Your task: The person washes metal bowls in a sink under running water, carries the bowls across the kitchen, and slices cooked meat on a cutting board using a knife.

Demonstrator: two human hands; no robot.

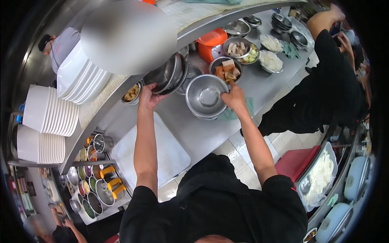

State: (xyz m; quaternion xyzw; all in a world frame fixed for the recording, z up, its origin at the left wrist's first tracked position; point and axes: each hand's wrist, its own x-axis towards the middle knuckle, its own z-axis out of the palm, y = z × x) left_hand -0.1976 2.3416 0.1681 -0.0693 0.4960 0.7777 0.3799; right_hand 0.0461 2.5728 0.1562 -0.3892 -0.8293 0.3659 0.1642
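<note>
black shirt [210, 206] spreads across the bottom of the view, with both forearms reaching over the steel counter [178, 121]. left hand [149, 98] is part closed around the lower side of 1 stack of tilted bowls [166, 77], thumb apart from the other fingers. right hand [235, 98] pinches the rim of 1 upright metal bowl [206, 97], fingers nearly closed, with another rim showing beneath it.

tilted bowls look the likelier trouble: they are nested loosely and held low on 1 side, so 1 could slide free if the fingers slacken. that could strike the small bowl of yellowish chunks [131, 93] just beside the left hand. shelf edge [109, 97] is close too, and a quick lift could clip it.

right fingers are very near the bowl of orange and pale chunks [228, 69]; a sideways tug might nudge it and spill pieces. with a grip on only 1 side, the upright bowl might tip or drag whatever is nested under it. green cloth [239, 109] by its base could snag. another person [312, 93] stands near the counter's far right, where a stray bump could jolt things.
</note>
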